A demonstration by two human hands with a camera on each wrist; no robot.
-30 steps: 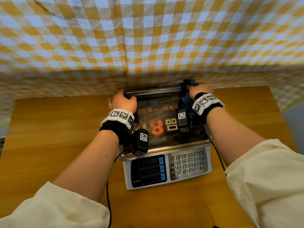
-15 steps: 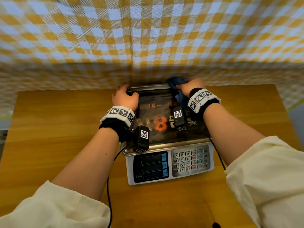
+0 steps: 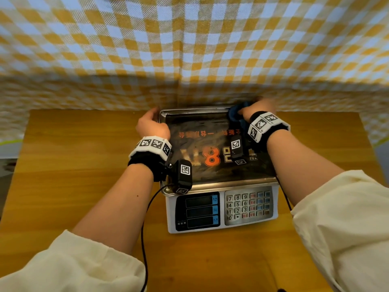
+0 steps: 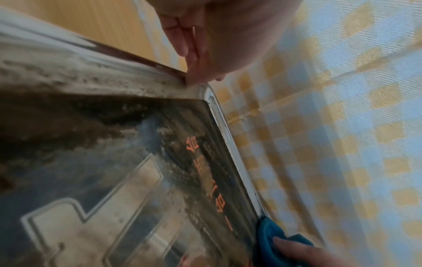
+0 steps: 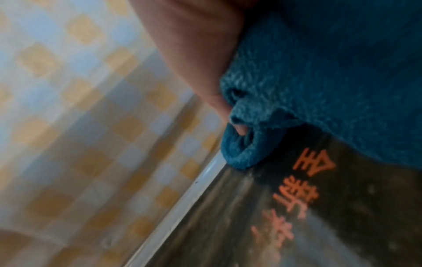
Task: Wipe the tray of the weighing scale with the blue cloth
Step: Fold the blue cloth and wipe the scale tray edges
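The weighing scale (image 3: 221, 209) stands mid-table, its steel tray (image 3: 210, 184) covered by a smeared dark film with orange print. My left hand (image 3: 151, 125) grips the tray's far left corner; its fingers (image 4: 194, 54) curl over the rim of the tray (image 4: 114, 162). My right hand (image 3: 259, 108) holds the bunched blue cloth (image 3: 236, 114) pressed down near the far right corner. In the right wrist view the blue cloth (image 5: 331, 72) lies under my right hand (image 5: 194, 54), against the tray (image 5: 262, 225) at its far rim. The blue cloth (image 4: 269, 238) also shows in the left wrist view.
The scale sits on a wooden table (image 3: 73, 154). A yellow and white checked curtain (image 3: 189, 49) hangs close behind the tray's far edge. The scale's keypad (image 3: 248, 205) and displays face me. Wrist camera cables trail over the table beside the scale.
The right hand slid the cloth left along the tray's far edge, then back towards the far right corner. The left hand kept its grip on the far left corner.
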